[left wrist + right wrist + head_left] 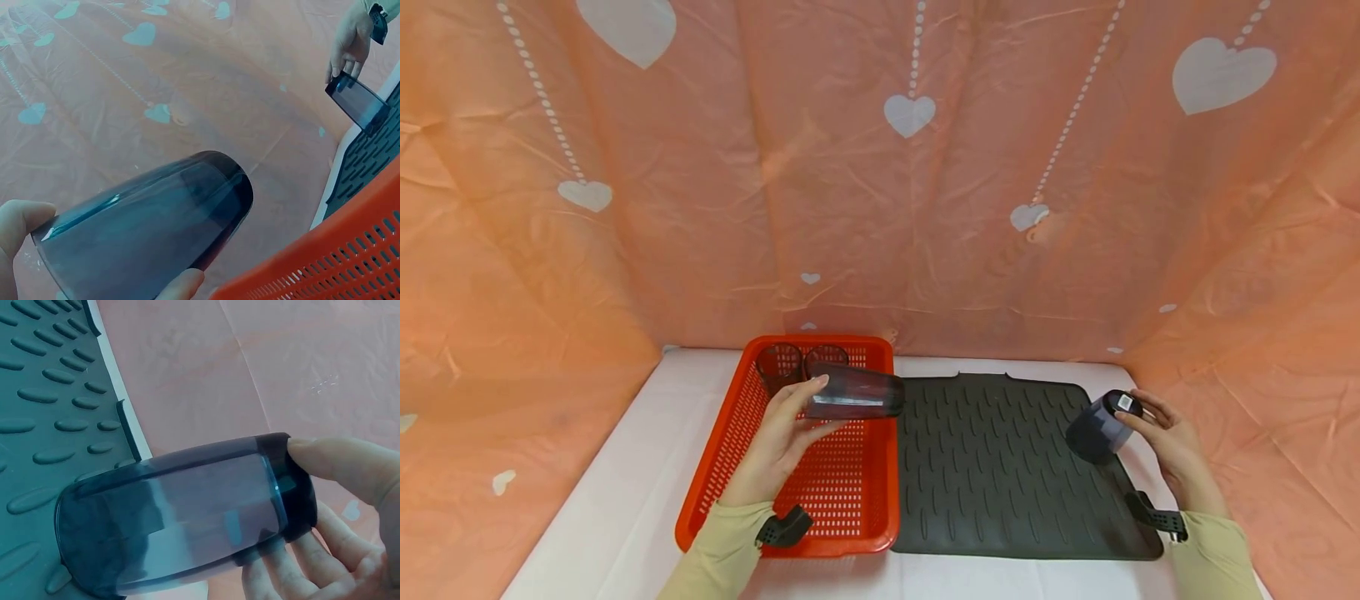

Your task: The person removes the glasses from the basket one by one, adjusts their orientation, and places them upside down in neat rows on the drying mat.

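My left hand (pixel 786 429) grips a dark tinted drinking glass (pixel 857 393) by its rim end, holding it on its side over the red basket (pixel 891 500). In the left wrist view the thumb and a finger pinch this glass (pixel 150 225) at its wider end. At the right, my right hand (pixel 1172 442) holds a second tinted glass (pixel 1097 429) by its thick base, mouth tilted down at the far right of the dark ridged mat (pixel 992 467). The right wrist view shows that glass (pixel 175 519) with its rim overlapping the mat.
Two more tinted glasses, one at the left (pixel 778 362) and one beside it (pixel 826 357), stand in the basket's back left corner. Basket and mat lie side by side on a white table (pixel 625 467). An orange curtain with hearts (pixel 850 208) hangs behind and at both sides.
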